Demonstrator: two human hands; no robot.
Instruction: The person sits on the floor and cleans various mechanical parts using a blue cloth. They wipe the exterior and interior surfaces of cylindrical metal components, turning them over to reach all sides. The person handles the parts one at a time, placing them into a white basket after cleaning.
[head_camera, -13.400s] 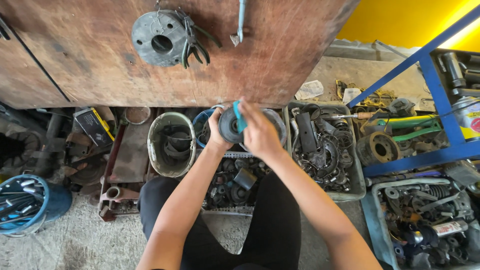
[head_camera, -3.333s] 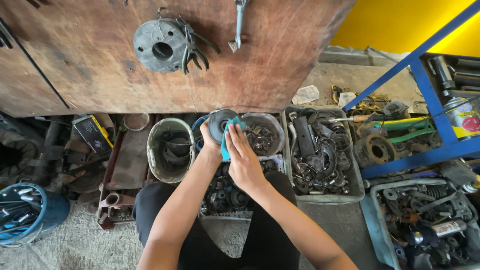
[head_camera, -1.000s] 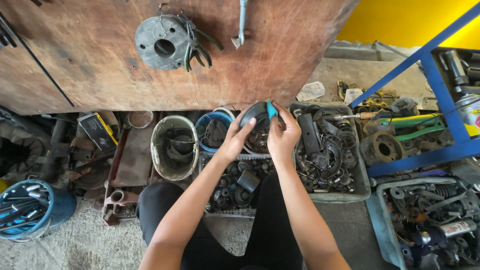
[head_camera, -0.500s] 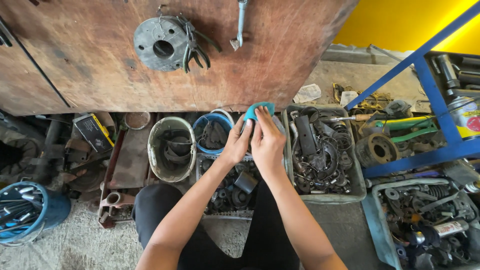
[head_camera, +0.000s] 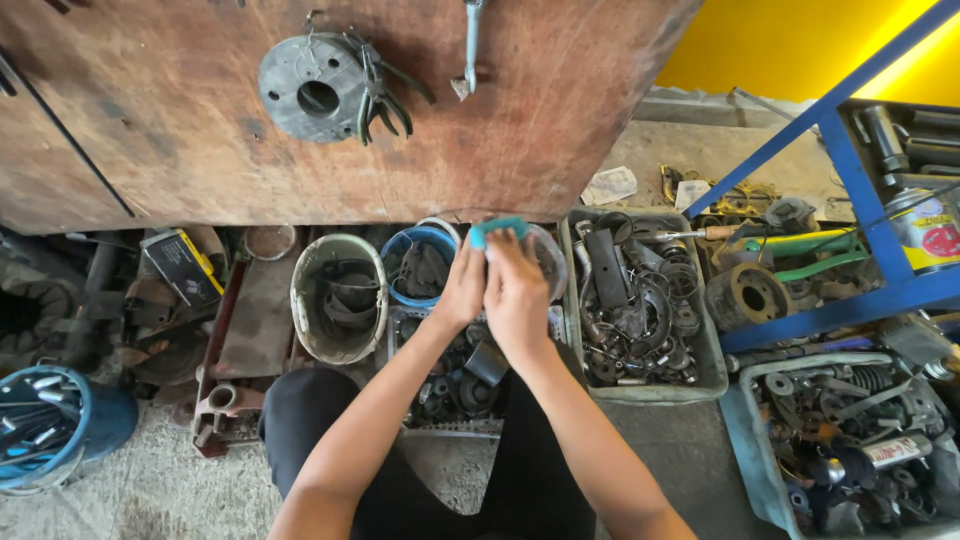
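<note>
Lowered slightly, both hands (head_camera: 497, 290) clasp teal cloth (head_camera: 497, 229) above parts crate (head_camera: 470, 385).

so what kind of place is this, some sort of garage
Most likely a mechanic's workshop or repair garage. Grey trays hold heaps of greasy metal rings and springs, a metal flange with pliers hangs on a worn wooden board, and a blue bucket holds tools on the concrete floor.

Concrete floor (head_camera: 150, 490); parts trays (head_camera: 712, 372), buckets (head_camera: 338, 298) directly on it
</note>
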